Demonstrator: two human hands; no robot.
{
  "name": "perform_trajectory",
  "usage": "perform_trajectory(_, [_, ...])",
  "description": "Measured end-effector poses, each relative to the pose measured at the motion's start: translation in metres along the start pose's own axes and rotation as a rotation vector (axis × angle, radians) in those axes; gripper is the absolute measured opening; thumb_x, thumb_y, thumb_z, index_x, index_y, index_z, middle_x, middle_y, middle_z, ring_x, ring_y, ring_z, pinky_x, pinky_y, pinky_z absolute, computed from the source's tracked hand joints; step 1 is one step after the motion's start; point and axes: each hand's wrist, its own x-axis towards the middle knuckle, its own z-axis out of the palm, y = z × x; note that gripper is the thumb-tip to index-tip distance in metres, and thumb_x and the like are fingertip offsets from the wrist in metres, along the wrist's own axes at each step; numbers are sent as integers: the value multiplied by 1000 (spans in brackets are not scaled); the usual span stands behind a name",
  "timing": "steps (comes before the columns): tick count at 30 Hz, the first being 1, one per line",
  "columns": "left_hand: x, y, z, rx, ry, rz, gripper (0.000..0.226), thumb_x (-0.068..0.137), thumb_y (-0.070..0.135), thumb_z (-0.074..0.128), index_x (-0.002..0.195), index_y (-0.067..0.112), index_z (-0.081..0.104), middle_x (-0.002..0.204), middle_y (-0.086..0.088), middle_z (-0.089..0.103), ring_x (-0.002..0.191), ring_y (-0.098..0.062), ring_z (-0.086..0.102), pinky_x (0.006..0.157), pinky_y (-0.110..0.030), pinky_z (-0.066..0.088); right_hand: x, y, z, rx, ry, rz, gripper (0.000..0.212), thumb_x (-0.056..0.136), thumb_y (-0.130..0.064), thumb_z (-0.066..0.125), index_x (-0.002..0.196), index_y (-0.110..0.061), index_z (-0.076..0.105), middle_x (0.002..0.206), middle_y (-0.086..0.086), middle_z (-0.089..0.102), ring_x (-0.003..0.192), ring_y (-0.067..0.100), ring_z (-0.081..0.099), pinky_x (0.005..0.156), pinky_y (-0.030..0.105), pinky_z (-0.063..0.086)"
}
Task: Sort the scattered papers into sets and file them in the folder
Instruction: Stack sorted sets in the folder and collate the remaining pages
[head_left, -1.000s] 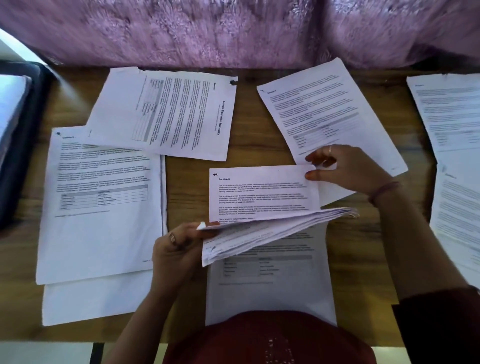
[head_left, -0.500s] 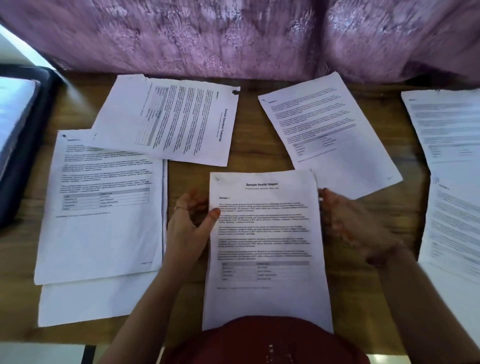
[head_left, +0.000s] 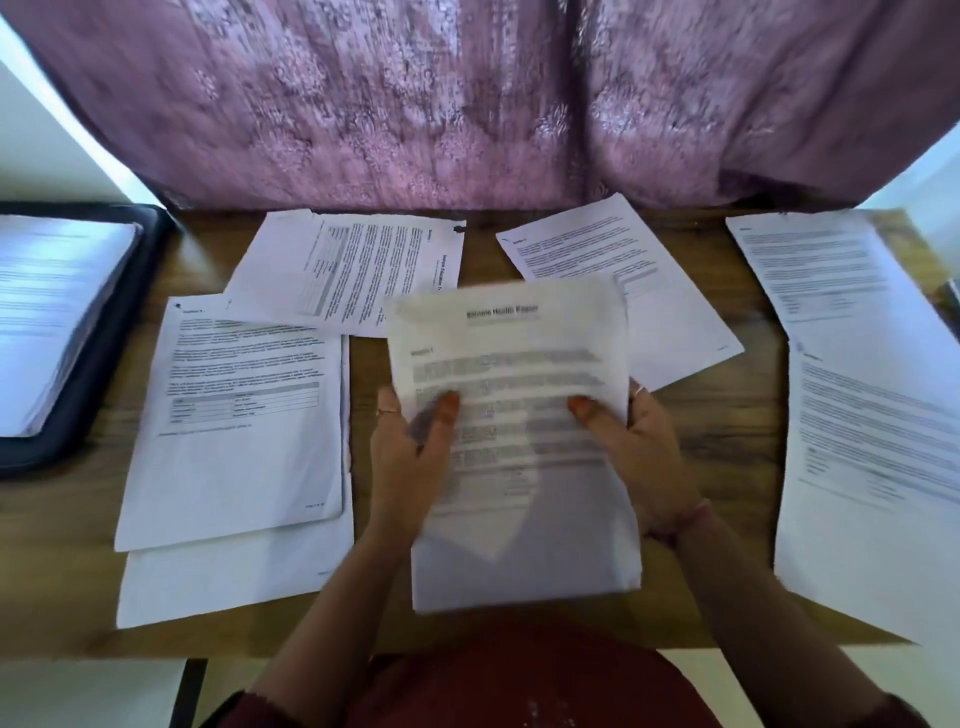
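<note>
A set of white printed sheets, the health report set (head_left: 514, 364), is held up off the wooden table (head_left: 727, 431) in front of me. My left hand (head_left: 410, 457) grips its left edge with the thumb on the front page. On the opposite edge my right hand (head_left: 644, 457) grips the same way. The set is blurred. A black folder (head_left: 104, 338) with a stack of sheets in it lies at the far left. Other printed sheets lie around: a pile at the left (head_left: 234, 415), a sideways sheet (head_left: 353, 270), a tilted sheet (head_left: 675, 322) and sheets at the right (head_left: 857, 441).
A purple patterned curtain (head_left: 467, 104) hangs right behind the table's far edge. The table's near edge runs just in front of my red-clothed body (head_left: 519, 686). Bare wood shows between the left pile and the held set.
The head has tilted up. The health report set lay flat on the table between my hands; now both hands grip it and have lifted it off the table.
</note>
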Motion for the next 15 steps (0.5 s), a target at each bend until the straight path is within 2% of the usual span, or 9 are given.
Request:
perform_trajectory(2, [7, 24, -3, -51, -33, 175, 29, 92, 24, 65, 106, 47, 53, 112, 15, 69, 100, -12, 70, 73, -24, 58, 3, -21, 4, 67, -36, -147, 29, 86, -23, 67, 115, -22, 65, 113, 4, 71, 104, 25, 67, 80, 37, 58])
perform_trajectory(3, [11, 36, -3, -67, -49, 255, 31, 93, 22, 65, 105, 47, 53, 111, 17, 69, 101, -12, 69, 75, -24, 58, 5, -30, 7, 87, -47, -207, 27, 86, -22, 67, 112, -25, 66, 112, 2, 71, 104, 24, 68, 81, 35, 57])
perform_trajectory(5, [18, 55, -3, -51, -47, 400, 30, 93, 19, 64, 107, 42, 52, 110, 19, 68, 103, -10, 67, 77, -22, 56, 11, -47, 11, 74, -28, -303, 23, 86, -19, 68, 108, -24, 67, 108, -2, 73, 102, 21, 69, 80, 32, 57])
perform_trajectory(9, [25, 73, -3, -65, -35, 613, 38, 89, 4, 67, 109, 30, 49, 109, 21, 67, 104, -5, 65, 80, -20, 55, 20, -66, 18, 64, 44, -434, 21, 86, -15, 67, 104, -24, 66, 103, -5, 73, 100, 23, 68, 83, 38, 56])
perform_trajectory(11, [27, 66, -7, -110, -42, 620, 43, 85, -2, 69, 110, 27, 49, 109, 20, 67, 105, -6, 64, 82, -22, 55, 19, -64, 22, 48, 51, -464, 20, 84, -16, 68, 103, -22, 66, 98, -8, 74, 96, 18, 69, 80, 32, 56])
perform_trajectory(13, [26, 51, -12, -155, -42, 522, 42, 82, 2, 73, 108, 25, 50, 106, 17, 67, 104, -11, 65, 84, -29, 56, 17, -54, 25, 30, 60, -452, 21, 83, -18, 70, 103, -21, 66, 95, -10, 74, 93, 14, 70, 76, 26, 56])
perform_trajectory(15, [24, 35, -17, -180, -57, 404, 37, 82, 7, 73, 108, 23, 52, 105, 14, 68, 103, -15, 66, 84, -32, 57, 14, -40, 24, 21, 78, -426, 23, 82, -18, 71, 104, -22, 67, 98, -10, 74, 94, 14, 70, 76, 25, 56])
